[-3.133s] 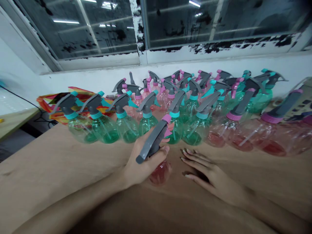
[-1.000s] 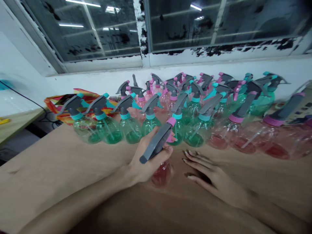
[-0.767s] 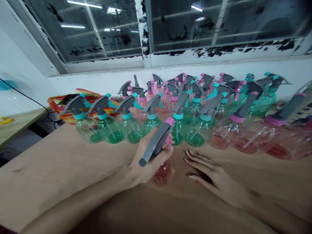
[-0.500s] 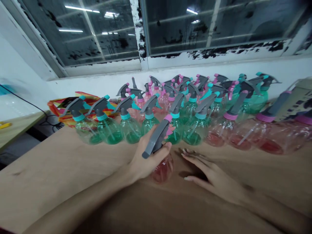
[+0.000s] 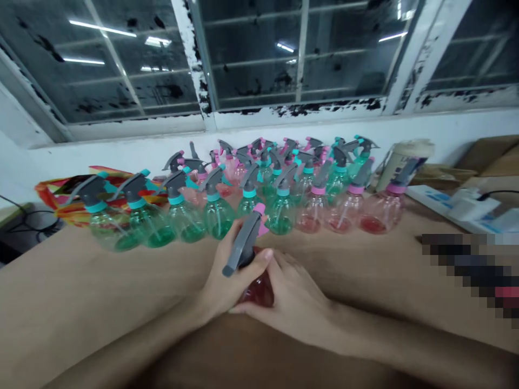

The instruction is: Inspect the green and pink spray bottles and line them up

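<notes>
A pink spray bottle (image 5: pixel 256 289) with a grey trigger head (image 5: pixel 243 244) stands on the brown table (image 5: pixel 101 292) in front of me. My left hand (image 5: pixel 225 275) is wrapped round its neck, just under the head. My right hand (image 5: pixel 292 297) now cups the bottle's body from the right, fingers curled against it. Behind stand rows of green spray bottles (image 5: pixel 182 219) and pink spray bottles (image 5: pixel 348 208) with grey heads.
A red and yellow bag (image 5: pixel 60 194) lies at the back left. A pale cylindrical container (image 5: pixel 399 162) stands at the back right beside cardboard boxes (image 5: pixel 482 156) and a white power strip (image 5: pixel 462 205). A dirty window (image 5: pixel 259 54) runs along the wall.
My right hand has left the table, where it lay flat, and closed on the pink bottle's body. The view has swung right, so the container and boxes now show. My left hand keeps its grip.
</notes>
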A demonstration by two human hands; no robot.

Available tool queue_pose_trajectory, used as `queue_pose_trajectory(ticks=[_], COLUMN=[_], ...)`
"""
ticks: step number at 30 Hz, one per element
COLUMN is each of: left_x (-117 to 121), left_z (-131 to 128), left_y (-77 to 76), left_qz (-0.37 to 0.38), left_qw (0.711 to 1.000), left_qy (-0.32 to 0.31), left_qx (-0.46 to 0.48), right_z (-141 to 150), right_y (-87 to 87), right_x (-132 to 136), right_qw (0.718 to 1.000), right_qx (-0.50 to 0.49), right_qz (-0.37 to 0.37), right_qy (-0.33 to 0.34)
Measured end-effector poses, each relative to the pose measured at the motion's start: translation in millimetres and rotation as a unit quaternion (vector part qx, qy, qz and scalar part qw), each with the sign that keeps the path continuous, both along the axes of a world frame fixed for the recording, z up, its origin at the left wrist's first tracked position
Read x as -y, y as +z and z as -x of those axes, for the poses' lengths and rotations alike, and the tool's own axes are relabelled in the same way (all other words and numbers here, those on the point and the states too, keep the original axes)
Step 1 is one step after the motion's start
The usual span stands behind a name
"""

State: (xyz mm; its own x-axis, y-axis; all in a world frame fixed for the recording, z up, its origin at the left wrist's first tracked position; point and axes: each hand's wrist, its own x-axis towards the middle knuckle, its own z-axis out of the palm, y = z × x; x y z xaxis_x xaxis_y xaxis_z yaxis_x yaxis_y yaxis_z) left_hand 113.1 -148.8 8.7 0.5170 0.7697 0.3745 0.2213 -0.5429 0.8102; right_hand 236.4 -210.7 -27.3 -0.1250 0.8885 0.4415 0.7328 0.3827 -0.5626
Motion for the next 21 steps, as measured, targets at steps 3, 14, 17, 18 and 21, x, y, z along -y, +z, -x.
queue_pose_trajectory(ticks=[3,14,17,18,21], left_x=[12.2,14.9,7.3,4.6,-2.2], left_z=[-12.0,-37.8,-39.1,-39.7,-42.2], left_y=[0.6,-35.6,-45.1,-46.8,-49.1], left_qz=[0.007,-0.055,-0.029,-0.023,-0.015], left_qw=[0.999,0.968,0.97,0.97,0.97], left_qy=[-0.048,-0.216,-0.198,-0.197,-0.207], left_qx=[0.022,-0.113,-0.14,-0.14,-0.127], right_z=[-14.0,-198.3,-259.1,-276.1,-314.8], right_y=[0.4,-0.6,2.8,4.6,9.2], right_x=[14.7,86.7,92.9,91.4,77.2], right_qw=[0.999,0.98,0.958,0.951,0.943], right_qx=[0.024,-0.037,-0.003,-0.001,-0.002], right_qz=[-0.022,0.034,-0.012,-0.015,-0.016], right_qy=[-0.009,-0.192,-0.288,-0.308,-0.333])
